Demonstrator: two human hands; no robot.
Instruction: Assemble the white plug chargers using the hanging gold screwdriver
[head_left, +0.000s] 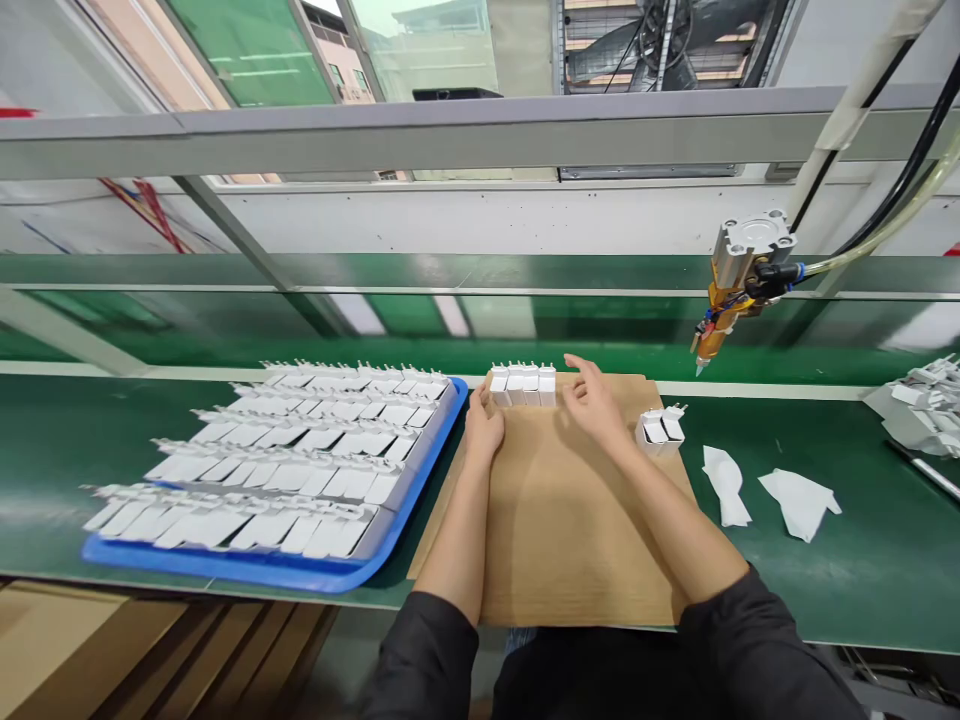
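Note:
A short row of small white boxes (523, 386) with open flaps stands at the far edge of a brown cardboard sheet (577, 530). At the row's left end is my left hand (484, 428), its fingers stretched out beside the end box; whether they touch it I cannot tell. My right hand (592, 402) hovers just off the right end, fingers apart and nothing between them. Farther right, a smaller group of white boxes (660, 432) sits at the cardboard's right edge.
On the left, a blue tray (375, 565) carries several rows of white boxes. Two white paper scraps (726, 487) lie right of the cardboard. A nozzle tool (720, 300) with hoses hangs above the green table (885, 590). More white pieces (926, 405) are heaped at far right.

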